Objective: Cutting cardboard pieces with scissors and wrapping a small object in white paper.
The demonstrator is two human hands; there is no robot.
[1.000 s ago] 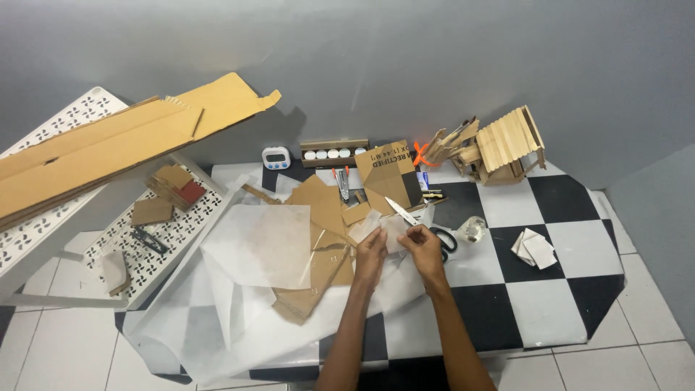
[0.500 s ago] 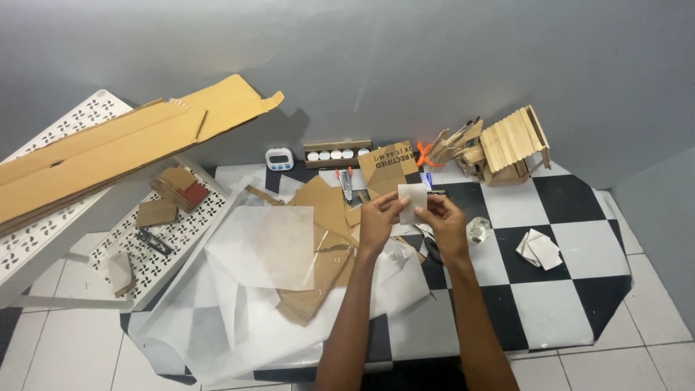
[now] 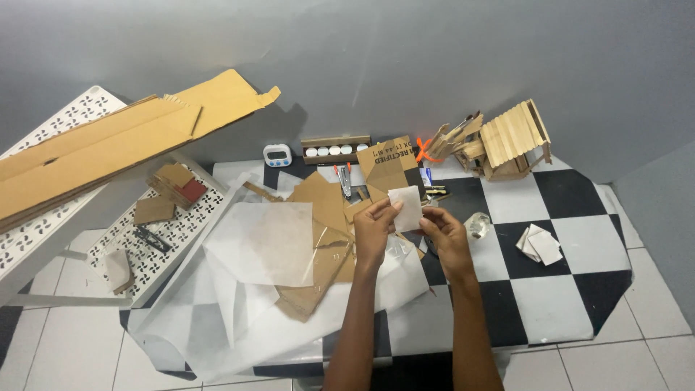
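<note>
My left hand (image 3: 373,230) pinches the left edge of a small white translucent paper square (image 3: 406,208) and holds it up above the table. My right hand (image 3: 444,233) is at the square's right side, fingertips touching or just beside its edge. Under the hands lie brown cardboard pieces (image 3: 326,217) and a large sheet of translucent white paper (image 3: 264,242) on a black-and-white checkered table (image 3: 550,289).
A wooden stick house (image 3: 510,141) stands at the back right beside orange-handled scissors (image 3: 422,150). A small white timer (image 3: 276,155), a paint tray (image 3: 334,150), a crumpled clear wrapper (image 3: 478,224), folded white papers (image 3: 539,244), a long cardboard sheet (image 3: 116,141) and white perforated panels (image 3: 174,224) surround the work area.
Both hands rose from the table surface and lifted the small white square up. The square now faces the camera, held between the two hands.
</note>
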